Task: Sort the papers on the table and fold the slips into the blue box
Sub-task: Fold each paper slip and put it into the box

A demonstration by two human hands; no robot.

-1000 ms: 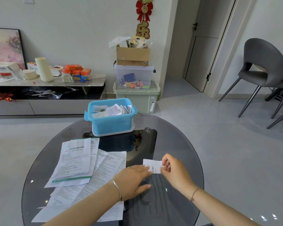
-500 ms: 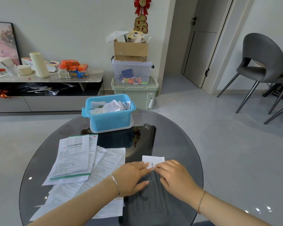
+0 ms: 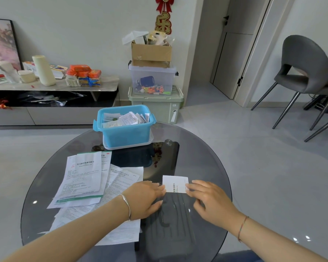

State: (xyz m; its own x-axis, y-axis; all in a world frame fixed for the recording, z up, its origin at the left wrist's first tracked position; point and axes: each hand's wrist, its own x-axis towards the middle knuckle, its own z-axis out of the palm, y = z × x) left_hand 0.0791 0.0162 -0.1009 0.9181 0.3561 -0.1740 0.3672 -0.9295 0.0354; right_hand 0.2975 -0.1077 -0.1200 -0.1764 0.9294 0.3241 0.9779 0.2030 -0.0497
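A small folded white slip (image 3: 175, 184) lies flat on the round glass table (image 3: 206, 161) near its right front. My left hand (image 3: 146, 198) lies flat with its fingertips on the slip's left edge. My right hand (image 3: 209, 200) presses straight fingers on the slip's right edge. A blue box (image 3: 124, 127) holding several folded slips stands at the table's far side. Unfolded printed leaflets (image 3: 83, 178) lie overlapped on the left half of the table.
A low sideboard (image 3: 51, 86) with packets stands at the back left. Stacked storage boxes (image 3: 153, 80) stand behind the table. A grey chair (image 3: 303, 72) is at the right. A dark case sits under the glass by my hands.
My right hand has gone from pinching the slip's right end to pressing it flat, and has slid rightward along it. The slip now lies flat and fully creased.
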